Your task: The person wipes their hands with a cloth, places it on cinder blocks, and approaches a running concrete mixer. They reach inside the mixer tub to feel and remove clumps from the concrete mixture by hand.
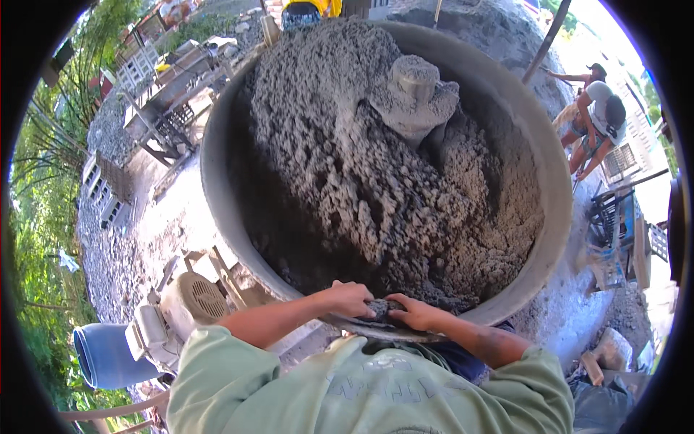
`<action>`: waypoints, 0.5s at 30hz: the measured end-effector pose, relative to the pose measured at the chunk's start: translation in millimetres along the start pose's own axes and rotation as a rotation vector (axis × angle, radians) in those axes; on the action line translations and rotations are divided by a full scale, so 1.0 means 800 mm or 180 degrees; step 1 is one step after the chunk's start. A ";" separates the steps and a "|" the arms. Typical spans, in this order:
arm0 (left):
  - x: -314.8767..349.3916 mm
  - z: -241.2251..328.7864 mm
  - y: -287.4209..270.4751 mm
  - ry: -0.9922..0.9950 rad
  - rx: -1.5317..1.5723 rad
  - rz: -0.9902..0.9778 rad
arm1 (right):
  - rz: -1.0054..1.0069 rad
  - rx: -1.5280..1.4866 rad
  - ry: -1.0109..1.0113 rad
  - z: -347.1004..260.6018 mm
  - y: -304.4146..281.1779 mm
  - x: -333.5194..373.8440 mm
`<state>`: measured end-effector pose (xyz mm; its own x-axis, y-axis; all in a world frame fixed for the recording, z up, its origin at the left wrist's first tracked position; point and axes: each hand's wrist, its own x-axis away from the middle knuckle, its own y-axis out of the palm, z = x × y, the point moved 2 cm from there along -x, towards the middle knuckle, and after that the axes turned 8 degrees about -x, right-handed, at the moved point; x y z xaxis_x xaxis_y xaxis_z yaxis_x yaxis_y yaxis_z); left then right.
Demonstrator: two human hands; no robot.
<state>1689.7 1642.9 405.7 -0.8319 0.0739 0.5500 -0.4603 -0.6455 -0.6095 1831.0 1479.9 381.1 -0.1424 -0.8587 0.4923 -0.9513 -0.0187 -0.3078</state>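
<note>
A large round mixing pan [219,155] stands in front of me, heaped with damp, crumbly grey concrete mix [361,181]. At its near rim, my left hand [351,299] and my right hand [415,313] come together from either side. Between them is a small dark grey lump of mix [379,310]. The fingers of both hands curl in against this lump, and their tips are partly hidden. A mix-caked central hub [416,98] rises from the far half of the pan, its lower part buried.
Left of the pan are a dusty motor [194,298] and a blue barrel [112,356]. Hollow blocks [105,188] lie farther left. Two people [596,119] stand at the far right, near a blue metal frame [611,235]. Rubble [613,351] lies at the lower right.
</note>
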 end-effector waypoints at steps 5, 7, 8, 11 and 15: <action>0.003 0.024 -0.046 -0.0416 0.0384 0.1166 | 0.0633 -0.3811 0.1102 -0.054 -0.020 -0.001; 0.001 0.041 -0.054 0.0205 0.0008 0.2259 | 0.0594 -0.4361 0.0789 -0.100 -0.032 0.004; 0.007 0.062 -0.069 0.0429 -0.0190 0.2278 | 0.0594 -0.4941 0.0463 -0.113 -0.032 0.007; -0.002 0.086 -0.085 0.0961 -0.0592 0.3071 | 0.0654 -0.5723 -0.0710 -0.081 -0.021 -0.018; 0.006 0.076 -0.089 0.1125 -0.0250 0.3230 | 0.0073 -0.6100 -0.1853 -0.072 0.001 -0.046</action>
<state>1737.6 1642.9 486.7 -0.8731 -0.2449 -0.4216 0.4870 -0.4793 -0.7301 1819.9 1540.8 409.8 -0.4427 -0.8904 0.1064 -0.0091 0.1231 0.9924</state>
